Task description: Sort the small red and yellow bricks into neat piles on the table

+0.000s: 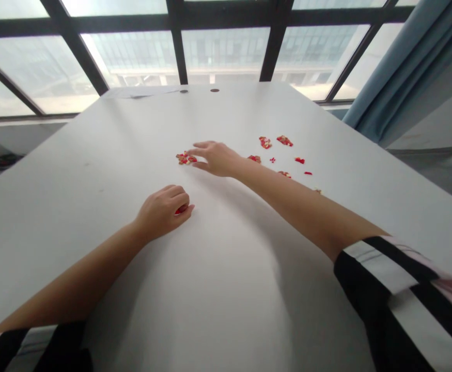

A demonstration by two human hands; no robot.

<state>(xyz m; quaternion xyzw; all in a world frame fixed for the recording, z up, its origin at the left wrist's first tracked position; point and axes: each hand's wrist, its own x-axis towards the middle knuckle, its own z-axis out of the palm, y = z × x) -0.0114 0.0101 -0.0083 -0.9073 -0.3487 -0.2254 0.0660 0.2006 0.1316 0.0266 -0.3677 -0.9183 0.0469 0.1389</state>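
My left hand [166, 211] rests on the white table with its fingers curled round a small red piece [180, 210], only part of which shows. Ahead of it, my right hand [215, 157] reaches across with fingers apart and holds nothing that I can see. Its fingertips are at the right edge of a small heap of red and gold pieces [182, 158], like paper cut-outs; whether they touch it I cannot tell. Another red and gold cluster [254, 158] lies just behind my right wrist, partly hidden by the forearm.
On the right of the white table [226, 289] lie two more clusters, one red and gold [265, 142] and one beside it [285, 140]. Single red pieces [299, 160] are scattered nearby. A flat white sheet [140, 93] lies at the far edge, before windows. A blue curtain [396, 77] hangs right.
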